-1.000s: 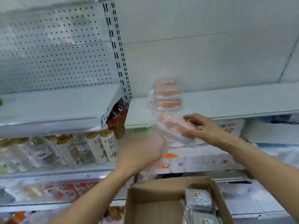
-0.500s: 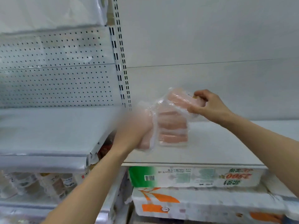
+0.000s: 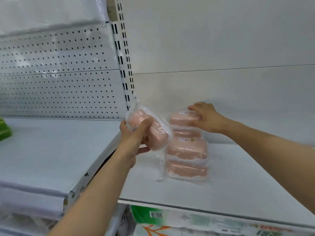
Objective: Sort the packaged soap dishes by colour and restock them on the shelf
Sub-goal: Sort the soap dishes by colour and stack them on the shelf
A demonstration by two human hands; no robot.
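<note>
Restocking pinks. My right hand (image 3: 207, 117) rests on the top dish of the stack (image 3: 186, 149) on the shelf (image 3: 238, 181), fingers lightly curled. My left hand (image 3: 134, 137) grips another dish (image 3: 148, 130), just beside. Next: seat it on top, squarely.

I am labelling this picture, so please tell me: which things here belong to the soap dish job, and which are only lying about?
Job:
- pink pack in left hand
- left hand
- pink stack on shelf
- right hand, resting on the stack
- white shelf

Lying about:
- green item, far left
- boxes below shelf
</note>
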